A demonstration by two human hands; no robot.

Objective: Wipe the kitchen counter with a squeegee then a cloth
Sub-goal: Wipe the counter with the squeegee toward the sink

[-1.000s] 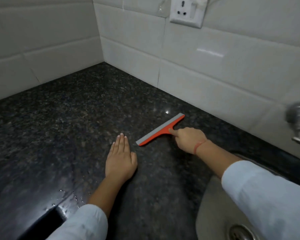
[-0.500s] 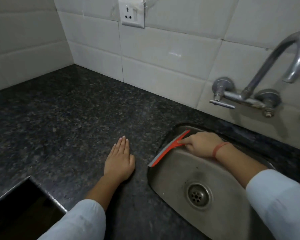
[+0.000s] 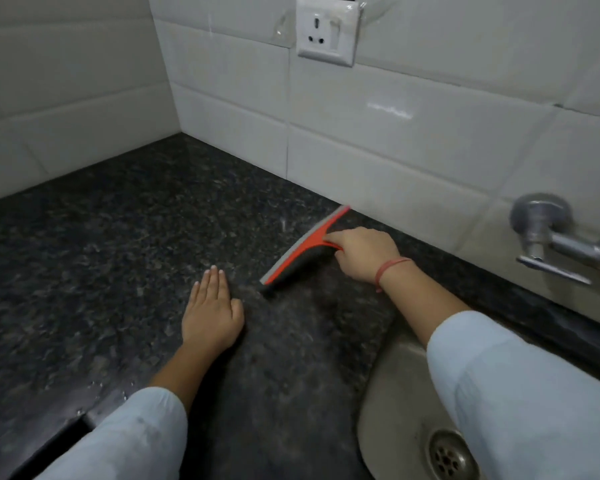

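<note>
The right hand (image 3: 362,254) is closing its grip around the handle of the orange squeegee (image 3: 303,245). The squeegee's long edge is lying on the dark speckled bench (image 3: 101,237), with its far tip near the white tiled wall (image 3: 395,133) at 12 o'clock. The left hand (image 3: 212,311) is lying flat and open on the bench, holding nothing, near the squeegee's close tip. The steel sink (image 3: 392,410) is sitting at 4 o'clock from the left hand.
</note>
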